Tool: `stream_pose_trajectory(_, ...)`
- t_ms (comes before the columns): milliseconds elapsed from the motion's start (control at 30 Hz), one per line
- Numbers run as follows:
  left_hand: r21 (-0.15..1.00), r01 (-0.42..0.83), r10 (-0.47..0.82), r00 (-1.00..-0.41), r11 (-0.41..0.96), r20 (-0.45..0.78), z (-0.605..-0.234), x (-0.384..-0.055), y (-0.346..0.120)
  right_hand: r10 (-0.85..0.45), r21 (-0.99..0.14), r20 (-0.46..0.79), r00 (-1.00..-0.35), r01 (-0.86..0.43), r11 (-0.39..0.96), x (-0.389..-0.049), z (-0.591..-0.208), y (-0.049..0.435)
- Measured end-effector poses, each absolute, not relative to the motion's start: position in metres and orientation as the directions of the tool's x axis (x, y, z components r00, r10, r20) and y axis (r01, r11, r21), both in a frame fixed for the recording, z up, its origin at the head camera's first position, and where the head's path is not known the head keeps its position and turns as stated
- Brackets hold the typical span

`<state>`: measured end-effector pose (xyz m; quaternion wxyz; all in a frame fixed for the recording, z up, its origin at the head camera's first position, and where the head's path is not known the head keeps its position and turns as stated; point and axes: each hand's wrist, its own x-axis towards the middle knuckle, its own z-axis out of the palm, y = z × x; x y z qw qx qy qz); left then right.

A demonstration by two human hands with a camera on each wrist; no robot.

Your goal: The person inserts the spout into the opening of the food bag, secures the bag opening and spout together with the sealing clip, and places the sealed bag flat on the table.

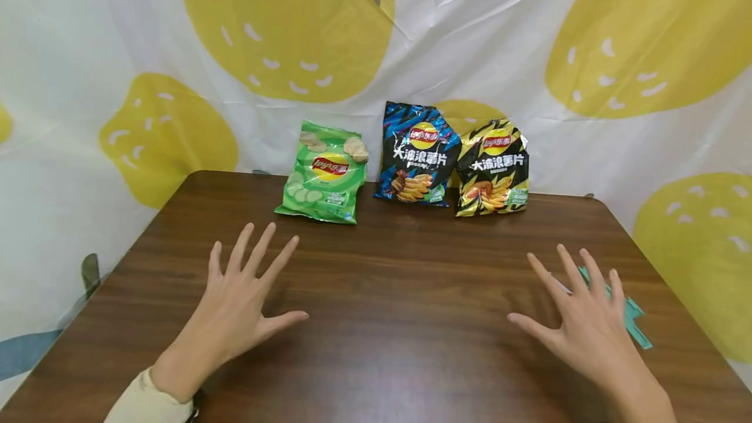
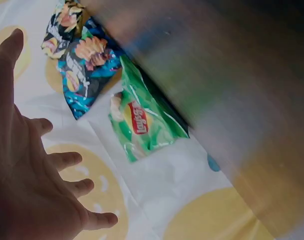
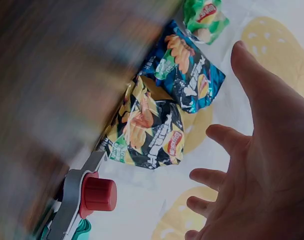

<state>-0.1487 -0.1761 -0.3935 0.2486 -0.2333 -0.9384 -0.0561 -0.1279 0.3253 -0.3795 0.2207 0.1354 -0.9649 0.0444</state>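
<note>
My left hand point(image 1: 237, 302) is held over the left part of the table with its fingers spread, holding nothing. On the other side my right hand point(image 1: 590, 318) is likewise spread and holds nothing. Three chip bags stand upright at the back of the table. The green chip bag point(image 1: 326, 172) is on the left, nearest my left fingertips. A blue and black chip bag point(image 1: 417, 155) is in the middle. To its right, a yellow and black chip bag point(image 1: 493, 168) overlaps its edge in the head view.
Partly hidden behind my right hand lies a teal object point(image 1: 636, 325). The right wrist view shows a grey piece with a red knob point(image 3: 99, 194) beside it. A lemon-print cloth point(image 1: 464, 38) hangs behind the brown wooden table point(image 1: 399, 292).
</note>
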Motion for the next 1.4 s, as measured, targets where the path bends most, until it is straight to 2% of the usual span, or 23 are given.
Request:
stream_pose_trajectory(200, 0.005, 0.494, 0.446, -0.789, 0.869, 0.423, -0.388, -0.146, -0.16, -0.248, -0.043, 0.444, -0.861, -0.297, 0.954, -0.129, -0.374, 0.325)
stream_pose_trajectory(367, 0.02, 0.545, 0.497, -0.778, 0.838, 0.384, -0.388, -0.144, -0.144, -0.242, -0.084, 0.432, -0.869, -0.306, 0.948, -0.132, -0.37, 0.325)
stream_pose_trajectory(667, 0.124, 0.606, 0.567, -0.786, 0.786, 0.244, -0.395, -0.151, -0.116, -0.222, -0.196, 0.374, -0.9, -0.311, 0.93, -0.154, -0.371, 0.307)
stream_pose_trajectory(867, 0.197, 0.656, 0.632, -0.755, 0.729, 0.177, -0.389, -0.168, -0.088, -0.237, -0.222, 0.364, -0.901, -0.33, 0.917, -0.174, -0.372, 0.299)
stream_pose_trajectory(1033, 0.274, 0.669, 0.656, -0.74, 0.691, 0.149, -0.386, -0.183, -0.064, -0.197, -0.279, 0.294, -0.935, -0.281, 0.918, -0.195, -0.374, 0.298)
stream_pose_trajectory(1400, 0.386, 0.691, 0.677, -0.709, 0.611, 0.198, -0.386, -0.243, -0.012, -0.121, -0.436, 0.158, -0.98, -0.179, 0.882, -0.245, -0.363, 0.325)
